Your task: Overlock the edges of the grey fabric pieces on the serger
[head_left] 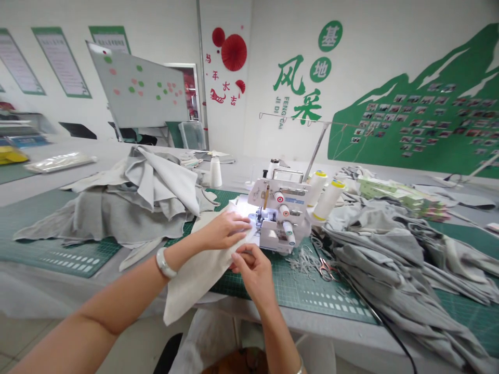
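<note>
- so the pale cloth panel (197,280) is lying just left of the needle area of a white overlock machine (268,208), running off toward the near left with one corner hanging past the table edge
- left hand (226,231) is palm down on the panel, fingers fairly straight and close together, pointing right toward the presser foot; I'd guess it's there to keep the cloth flat
- right hand (254,267) looks like it's pinching the panel's right edge between thumb and curled fingers, probably to keep that edge lined up
- lighting's pretty blown out by the foot, so I honestly can't tell if the cloth is actually under it
- left arm comes in long and slanted from the near left, bangle (166,263) at the wrist; right forearm comes up steeply from the near side, wrist turned in to the left
- yellow-based thread cones (326,200) sit at the machine's far right below the thread stand (316,149), presumably for a clean feed
- scissors (326,271) lie right of the machine beside the thread scraps (303,261), handy for snipping I reckon
- grey fabric heap (390,265) on the right, lighter fabric pile (156,192) on the left, leaving the middle free for both hands
</note>
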A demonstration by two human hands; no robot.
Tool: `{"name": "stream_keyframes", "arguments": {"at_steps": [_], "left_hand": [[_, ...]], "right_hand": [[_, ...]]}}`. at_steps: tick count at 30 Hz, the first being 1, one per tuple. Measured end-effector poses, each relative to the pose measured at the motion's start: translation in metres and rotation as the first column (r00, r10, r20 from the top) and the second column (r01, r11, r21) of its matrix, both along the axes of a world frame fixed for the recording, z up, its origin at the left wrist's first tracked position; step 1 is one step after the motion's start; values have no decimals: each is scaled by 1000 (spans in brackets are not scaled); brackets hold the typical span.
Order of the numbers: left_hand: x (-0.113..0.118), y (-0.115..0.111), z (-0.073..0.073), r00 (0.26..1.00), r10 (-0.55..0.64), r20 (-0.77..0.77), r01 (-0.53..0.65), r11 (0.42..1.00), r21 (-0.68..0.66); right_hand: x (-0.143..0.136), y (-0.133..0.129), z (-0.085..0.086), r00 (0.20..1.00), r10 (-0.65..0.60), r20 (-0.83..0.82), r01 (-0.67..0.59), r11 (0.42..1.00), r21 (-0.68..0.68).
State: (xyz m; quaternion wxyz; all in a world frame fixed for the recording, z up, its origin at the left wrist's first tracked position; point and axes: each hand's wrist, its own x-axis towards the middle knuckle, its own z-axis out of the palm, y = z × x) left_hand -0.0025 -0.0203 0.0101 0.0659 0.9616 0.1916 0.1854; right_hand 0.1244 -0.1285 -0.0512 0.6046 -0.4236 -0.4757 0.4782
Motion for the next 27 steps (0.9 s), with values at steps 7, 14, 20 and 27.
{"name": "stream_keyframes", "arguments": {"at_steps": [7,14,20,27], "left_hand": [[1,-17,-1,990,100,-97,-85,985,151],[7,-28,-8,974,198,-106,-164,949,270],[7,-26,-10,971,207,-116,-172,950,260],[9,-31,-4,973,204,-112,-168,948,271]], "right_hand": [[15,-15,-4,992,-124,13,123,992,16],[16,-17,-11,976,-210,-58,209,978,-21],[-15,-23,-29,994,-98,56,104,988,-116],[-30,-43,-42,990,43,135,-26,992,-124]]}}
